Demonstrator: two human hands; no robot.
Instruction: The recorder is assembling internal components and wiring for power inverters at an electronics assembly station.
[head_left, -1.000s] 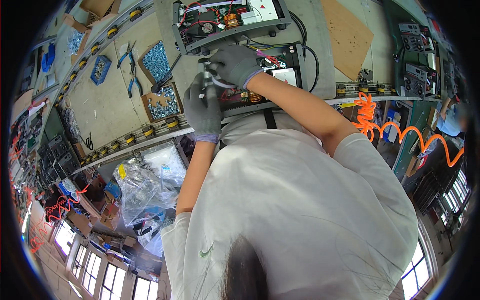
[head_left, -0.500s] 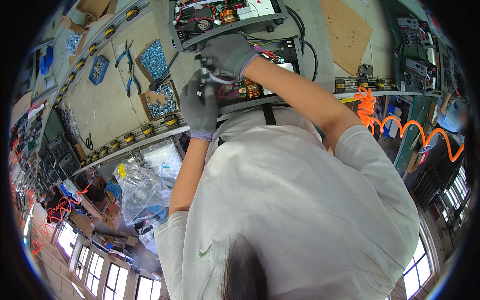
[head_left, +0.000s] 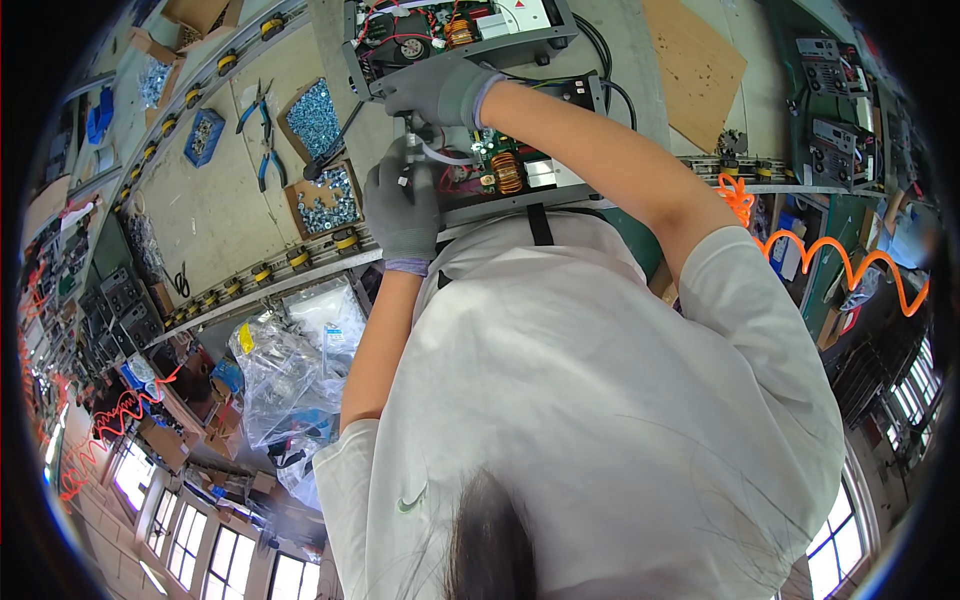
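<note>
An open electronics unit (head_left: 572, 190) lies in front of me, with a copper coil (head_left: 507, 172) and green circuit board inside. My left hand (head_left: 402, 208), in a grey glove, is closed around the unit's left end, its fingers bent over the edge. Just beyond it, my right hand (head_left: 437, 92), also gloved, curls its fingers down at the same end. Whatever its fingertips pinch is hidden. A white looped strip (head_left: 447, 157) shows between the hands. Behind stands a second open unit (head_left: 545, 45) with red wires and a coil.
Left of the hands lie two boxes of screws (head_left: 312, 118), blue-handled pliers (head_left: 270, 168) and a blue bin (head_left: 204, 137). A roller rail (head_left: 298, 257) runs along the near edge. Brown cardboard (head_left: 690, 75) and an orange coiled hose (head_left: 800, 245) are at the right.
My right hand has shifted a little to the left and its forearm has swung, so more of the circuit board shows. My left hand stays at the unit's left end.
</note>
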